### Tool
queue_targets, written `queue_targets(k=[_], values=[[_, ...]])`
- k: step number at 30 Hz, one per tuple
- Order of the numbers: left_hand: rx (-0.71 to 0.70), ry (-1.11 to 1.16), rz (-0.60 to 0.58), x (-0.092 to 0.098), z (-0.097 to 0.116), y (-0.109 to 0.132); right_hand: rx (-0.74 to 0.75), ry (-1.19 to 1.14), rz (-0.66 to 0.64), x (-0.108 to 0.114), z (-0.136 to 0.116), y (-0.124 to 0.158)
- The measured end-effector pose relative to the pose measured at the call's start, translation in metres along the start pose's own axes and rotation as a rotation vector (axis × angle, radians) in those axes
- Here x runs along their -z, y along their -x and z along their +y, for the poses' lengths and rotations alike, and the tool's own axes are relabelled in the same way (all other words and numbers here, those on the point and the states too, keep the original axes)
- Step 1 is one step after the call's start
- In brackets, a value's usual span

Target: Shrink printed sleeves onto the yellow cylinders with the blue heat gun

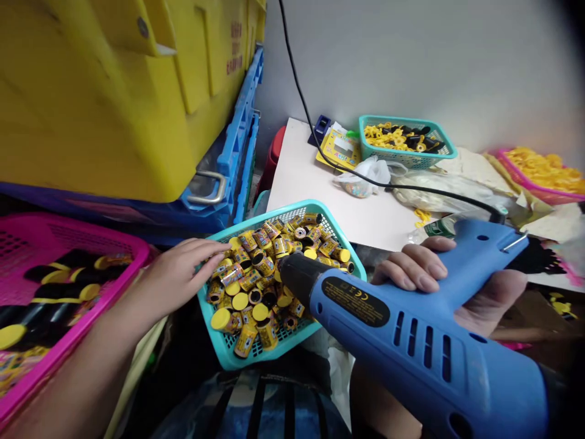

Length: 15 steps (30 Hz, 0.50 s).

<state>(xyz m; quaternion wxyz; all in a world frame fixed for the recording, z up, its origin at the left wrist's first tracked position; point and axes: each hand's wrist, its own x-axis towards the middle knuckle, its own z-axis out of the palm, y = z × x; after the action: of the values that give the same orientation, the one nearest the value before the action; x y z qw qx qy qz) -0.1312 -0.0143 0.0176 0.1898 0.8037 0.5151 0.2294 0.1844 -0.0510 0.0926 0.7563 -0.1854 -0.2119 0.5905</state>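
My right hand (414, 268) is wrapped round the handle of a blue heat gun (425, 341). Its black nozzle (299, 272) points left, over a teal plastic basket (340, 235) full of small yellow printed cylinders (262, 263). Many of these have plain yellow round caps; others show dark open ends. My left hand (194, 262) lies across the basket's left rim, its visible fingers stretched over the nearest cylinders, thumb apart. Whether the fingertips touch them I cannot tell. The basket sits above my lap.
A pink basket (132, 244) with black and yellow parts stands left, below a big yellow bin (173, 140). On the white table (304, 183) are another teal basket (411, 160), plastic bags and a yellow card (340, 149). A black cord (301, 97) runs to the heat gun.
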Motion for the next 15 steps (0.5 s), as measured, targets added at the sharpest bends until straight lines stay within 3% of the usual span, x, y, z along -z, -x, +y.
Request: queue_targets(k=[9, 15], values=[[-0.096, 0.046, -0.021, -0.012, 0.011, -0.009, 0.086, 0.089, 0.043, 0.006, -0.022, 0.002], [-0.094, -0.011, 0.019, -0.006, 0.012, -0.014, -0.25, -0.023, -0.032, 0.008, -0.012, 0.012]])
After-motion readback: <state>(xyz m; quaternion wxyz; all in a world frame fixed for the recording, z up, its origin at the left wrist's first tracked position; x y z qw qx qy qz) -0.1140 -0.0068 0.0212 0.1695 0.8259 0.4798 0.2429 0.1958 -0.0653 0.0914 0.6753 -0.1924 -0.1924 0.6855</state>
